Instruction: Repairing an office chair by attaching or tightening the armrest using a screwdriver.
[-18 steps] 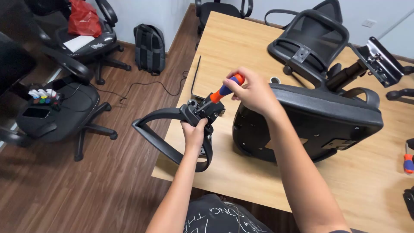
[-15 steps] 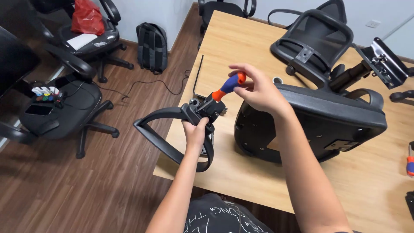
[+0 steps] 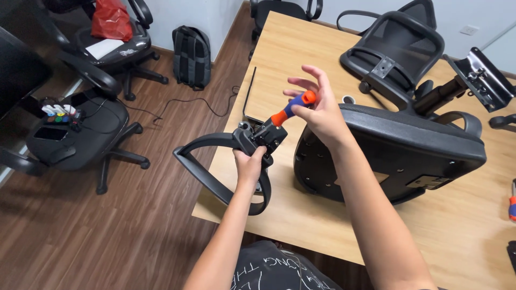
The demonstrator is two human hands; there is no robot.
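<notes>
The left hand [image 3: 250, 164] grips a black chair armrest [image 3: 223, 169] at its bracket end, fingers closed around it, holding it out past the near edge of the bench [image 3: 279, 80] so the loop of the armrest hangs over the wooden floor [image 3: 107, 231]. The right hand [image 3: 317, 110] holds a screwdriver [image 3: 293, 109] with an orange and blue handle; thumb and forefinger pinch the handle's top while the other fingers [image 3: 314, 72] spread open above it. The screwdriver slants down to the left, its tip meeting the armrest's bracket just above the left hand. Just to the right of both hands, a black chair seat [image 3: 398, 156] lies tilted on the bench, its underside facing the person, and the right forearm crosses in front of it. Behind the seat, a mesh chair back [image 3: 398, 48] rests on the bench, and beside that a metal seat mechanism [image 3: 478, 78] lies near the far right. At the bench's right edge the end of another orange and blue tool [image 3: 512, 207] shows. On the floor to the left stand two office chairs [image 3: 70, 134]; the nearer one carries a small device with coloured buttons, the farther one a red bag [image 3: 110, 21] and a sheet of paper. A dark backpack [image 3: 192, 56] leans against the wall, well apart from the hands, and a black cable trails across the floor towards the bench.
</notes>
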